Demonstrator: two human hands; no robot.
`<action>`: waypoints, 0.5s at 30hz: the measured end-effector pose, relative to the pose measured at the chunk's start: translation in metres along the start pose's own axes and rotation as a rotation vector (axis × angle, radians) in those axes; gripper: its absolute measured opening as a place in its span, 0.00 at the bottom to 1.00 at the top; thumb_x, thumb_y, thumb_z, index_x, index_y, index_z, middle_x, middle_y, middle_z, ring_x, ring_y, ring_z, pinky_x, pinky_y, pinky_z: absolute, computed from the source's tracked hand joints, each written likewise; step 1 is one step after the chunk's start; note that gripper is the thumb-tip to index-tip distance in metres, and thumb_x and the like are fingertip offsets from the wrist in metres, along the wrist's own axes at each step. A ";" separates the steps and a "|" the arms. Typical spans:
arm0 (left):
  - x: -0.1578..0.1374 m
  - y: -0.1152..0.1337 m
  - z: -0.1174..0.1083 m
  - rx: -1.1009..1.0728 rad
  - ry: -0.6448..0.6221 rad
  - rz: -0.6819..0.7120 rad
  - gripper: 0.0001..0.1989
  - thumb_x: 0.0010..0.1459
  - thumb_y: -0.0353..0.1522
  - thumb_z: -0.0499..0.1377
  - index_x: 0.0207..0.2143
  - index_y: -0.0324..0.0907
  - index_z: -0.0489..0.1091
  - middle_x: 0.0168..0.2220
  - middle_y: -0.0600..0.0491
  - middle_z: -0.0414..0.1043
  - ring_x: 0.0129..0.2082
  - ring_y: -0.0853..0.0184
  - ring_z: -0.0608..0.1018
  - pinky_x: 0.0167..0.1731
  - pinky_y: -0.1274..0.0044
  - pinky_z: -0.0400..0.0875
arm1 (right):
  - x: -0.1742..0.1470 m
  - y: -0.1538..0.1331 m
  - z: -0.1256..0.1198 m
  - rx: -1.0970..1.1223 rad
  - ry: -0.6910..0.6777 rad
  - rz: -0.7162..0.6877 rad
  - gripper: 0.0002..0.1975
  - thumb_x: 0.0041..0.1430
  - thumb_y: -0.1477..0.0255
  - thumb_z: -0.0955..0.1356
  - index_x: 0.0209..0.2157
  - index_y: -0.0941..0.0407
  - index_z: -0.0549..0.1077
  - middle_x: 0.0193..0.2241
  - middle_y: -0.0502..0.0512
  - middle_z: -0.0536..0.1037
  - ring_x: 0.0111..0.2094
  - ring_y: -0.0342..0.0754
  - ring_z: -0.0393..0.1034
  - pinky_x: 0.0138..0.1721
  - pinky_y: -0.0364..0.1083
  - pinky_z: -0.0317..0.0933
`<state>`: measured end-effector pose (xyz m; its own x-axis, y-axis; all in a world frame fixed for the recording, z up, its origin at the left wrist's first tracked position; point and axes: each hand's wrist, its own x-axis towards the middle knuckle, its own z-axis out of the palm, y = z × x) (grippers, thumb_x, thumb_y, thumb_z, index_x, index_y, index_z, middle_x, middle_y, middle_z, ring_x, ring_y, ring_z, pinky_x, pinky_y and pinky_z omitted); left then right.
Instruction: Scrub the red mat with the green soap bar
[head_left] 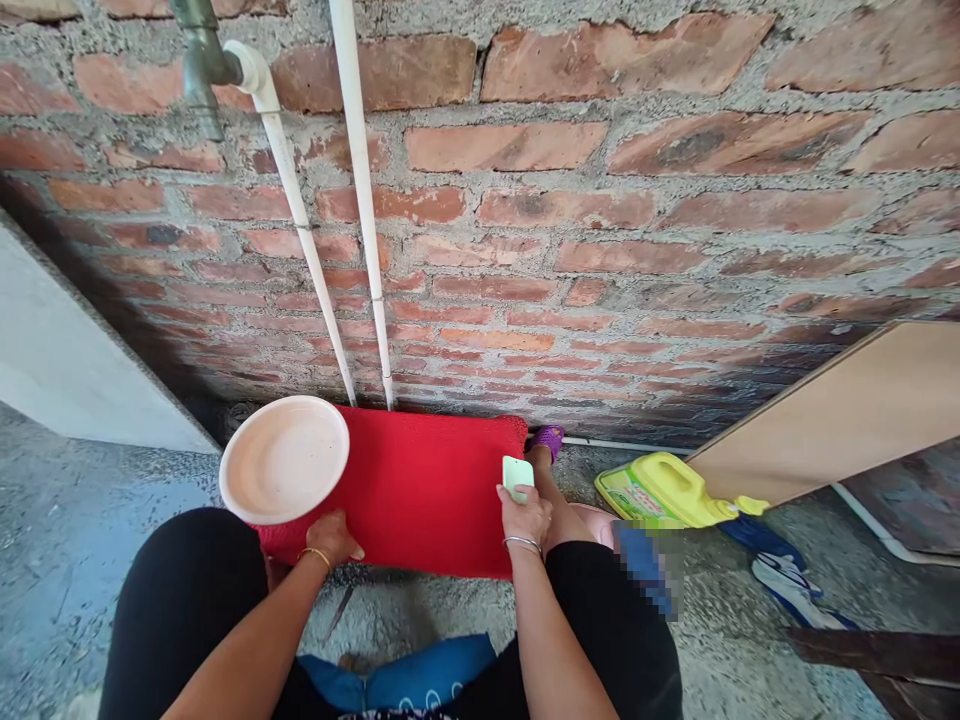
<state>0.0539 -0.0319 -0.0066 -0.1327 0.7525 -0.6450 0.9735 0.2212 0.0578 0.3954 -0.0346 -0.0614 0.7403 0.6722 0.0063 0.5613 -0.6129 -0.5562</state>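
Note:
A red cloth (431, 480) lies spread out flat in front of me, between my knees and the brick wall. At its near left edge, my left hand (335, 537) is closed on the cloth, thumb pointing right, with most of the fingers hidden. My right hand (526, 512) grips a pale green flat block (517, 470) with rounded corners above the cloth's right end; the block's underside is hidden. Close to the left hand, a pale pink basin (285, 455) rests on the left end of the cloth.
Behind the cloth rises a brick wall (525, 210) with white pipes (364, 180) and a tap (201, 75). A yellow detergent jug (660, 490) lies on the floor at right, near a leaning tan board (840, 410). A pale panel (75, 340) stands at left.

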 end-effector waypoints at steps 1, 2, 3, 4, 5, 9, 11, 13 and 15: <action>0.000 0.000 0.000 0.000 0.001 0.002 0.29 0.36 0.38 0.69 0.44 0.40 0.71 0.49 0.42 0.76 0.50 0.53 0.76 0.44 0.72 0.70 | -0.006 -0.006 0.003 0.017 -0.018 -0.075 0.18 0.52 0.59 0.69 0.39 0.57 0.75 0.34 0.60 0.70 0.35 0.55 0.65 0.39 0.52 0.59; 0.000 -0.001 0.001 -0.002 0.003 0.004 0.29 0.36 0.38 0.69 0.44 0.40 0.71 0.49 0.42 0.76 0.49 0.54 0.77 0.44 0.72 0.70 | -0.014 -0.014 0.008 0.034 -0.058 -0.181 0.17 0.51 0.60 0.69 0.39 0.56 0.75 0.35 0.59 0.70 0.37 0.54 0.65 0.40 0.51 0.59; 0.000 -0.001 0.001 -0.004 0.007 0.007 0.29 0.36 0.38 0.69 0.44 0.40 0.71 0.48 0.43 0.76 0.49 0.54 0.77 0.44 0.72 0.70 | -0.024 -0.024 0.014 0.046 -0.115 -0.298 0.15 0.51 0.61 0.70 0.38 0.55 0.75 0.35 0.58 0.71 0.38 0.53 0.65 0.42 0.50 0.59; 0.001 -0.001 0.002 -0.005 0.012 0.009 0.29 0.36 0.38 0.69 0.43 0.40 0.71 0.48 0.43 0.76 0.49 0.54 0.77 0.44 0.72 0.71 | -0.035 -0.033 0.020 0.047 -0.181 -0.412 0.13 0.50 0.62 0.70 0.37 0.54 0.75 0.36 0.56 0.71 0.39 0.52 0.65 0.43 0.49 0.59; 0.001 -0.002 0.002 -0.005 0.017 0.011 0.28 0.36 0.38 0.69 0.43 0.41 0.71 0.48 0.43 0.76 0.49 0.54 0.77 0.44 0.73 0.71 | -0.046 -0.042 0.027 0.036 -0.246 -0.511 0.12 0.50 0.64 0.71 0.37 0.52 0.76 0.37 0.55 0.71 0.39 0.51 0.65 0.44 0.48 0.58; 0.003 -0.003 0.005 -0.001 0.030 0.007 0.28 0.36 0.39 0.69 0.43 0.42 0.71 0.48 0.44 0.76 0.49 0.55 0.77 0.43 0.73 0.71 | -0.061 -0.052 0.040 -0.030 -0.339 -0.636 0.10 0.47 0.67 0.72 0.35 0.50 0.77 0.38 0.53 0.72 0.39 0.49 0.66 0.43 0.46 0.58; 0.005 -0.003 0.007 -0.004 0.033 -0.001 0.29 0.35 0.39 0.69 0.43 0.42 0.72 0.48 0.44 0.76 0.49 0.55 0.77 0.43 0.73 0.71 | -0.049 -0.039 0.036 -0.025 -0.251 -0.497 0.10 0.47 0.66 0.72 0.34 0.51 0.77 0.36 0.53 0.71 0.37 0.49 0.66 0.43 0.47 0.58; 0.006 -0.003 0.007 -0.009 0.034 0.002 0.29 0.35 0.38 0.70 0.43 0.41 0.72 0.48 0.43 0.76 0.49 0.54 0.77 0.44 0.72 0.71 | -0.029 -0.020 0.027 -0.022 -0.139 -0.311 0.11 0.48 0.63 0.71 0.34 0.52 0.76 0.33 0.54 0.70 0.35 0.50 0.65 0.41 0.48 0.59; 0.005 -0.002 0.006 -0.013 0.029 0.009 0.30 0.35 0.38 0.70 0.43 0.40 0.72 0.48 0.42 0.76 0.49 0.53 0.77 0.44 0.71 0.71 | -0.012 -0.003 0.017 -0.035 -0.058 -0.171 0.14 0.50 0.60 0.69 0.35 0.54 0.75 0.30 0.54 0.69 0.33 0.51 0.64 0.38 0.50 0.59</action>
<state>0.0522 -0.0322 -0.0142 -0.1297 0.7724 -0.6218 0.9722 0.2223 0.0734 0.3788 -0.0333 -0.0743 0.6109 0.7902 0.0494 0.6905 -0.5012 -0.5216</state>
